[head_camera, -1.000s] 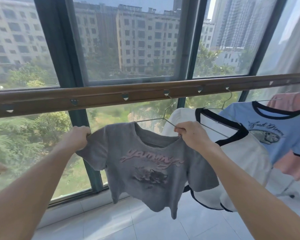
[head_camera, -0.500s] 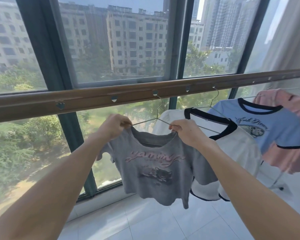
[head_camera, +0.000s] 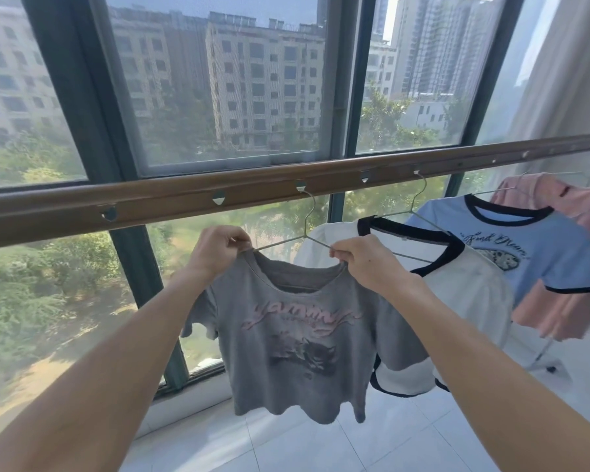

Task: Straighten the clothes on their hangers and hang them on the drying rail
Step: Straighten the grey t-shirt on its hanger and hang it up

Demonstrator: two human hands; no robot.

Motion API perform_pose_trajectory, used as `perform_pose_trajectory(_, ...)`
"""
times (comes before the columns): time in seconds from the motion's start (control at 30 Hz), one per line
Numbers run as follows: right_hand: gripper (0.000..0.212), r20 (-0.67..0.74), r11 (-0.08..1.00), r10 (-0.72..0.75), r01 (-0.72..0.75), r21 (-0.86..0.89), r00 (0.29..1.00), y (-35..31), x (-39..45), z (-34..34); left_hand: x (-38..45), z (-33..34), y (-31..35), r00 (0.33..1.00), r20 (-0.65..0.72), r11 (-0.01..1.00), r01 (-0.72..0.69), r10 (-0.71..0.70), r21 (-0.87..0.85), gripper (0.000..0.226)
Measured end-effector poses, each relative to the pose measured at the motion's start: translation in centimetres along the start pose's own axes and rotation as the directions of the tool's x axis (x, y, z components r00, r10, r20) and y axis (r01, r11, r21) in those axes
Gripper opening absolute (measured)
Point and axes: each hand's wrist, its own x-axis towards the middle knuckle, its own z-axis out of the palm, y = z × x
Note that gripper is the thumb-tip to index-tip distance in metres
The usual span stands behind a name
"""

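A grey T-shirt (head_camera: 297,338) with pink lettering hangs on a thin wire hanger (head_camera: 307,219) hooked into a hole of the brown drying rail (head_camera: 171,202). My left hand (head_camera: 218,250) pinches the shirt's left shoulder at the collar. On the other side of the collar my right hand (head_camera: 361,260) pinches the right shoulder. Both hands sit just below the rail, on either side of the hanger hook.
Right of the grey shirt hang a white T-shirt (head_camera: 464,294) with dark trim, a blue T-shirt (head_camera: 525,247) and a pink garment (head_camera: 573,233), all on the same rail. Large windows stand behind the rail. White floor tiles lie below.
My left hand has moved from the grey shirt's left sleeve edge inward to the collar. The right hand has kept its grip on the right shoulder.
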Motion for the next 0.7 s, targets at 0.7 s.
perform_pose_trajectory(0.7, 0.046, 0.385, 0.812, 0.466, -0.213, -0.543, 0.797, 3.0, -3.2, -2.3, 1.4, 2.2, 3.8, 0.958, 0.282, 0.998, -0.064, 0.06, 0.005, 0.016)
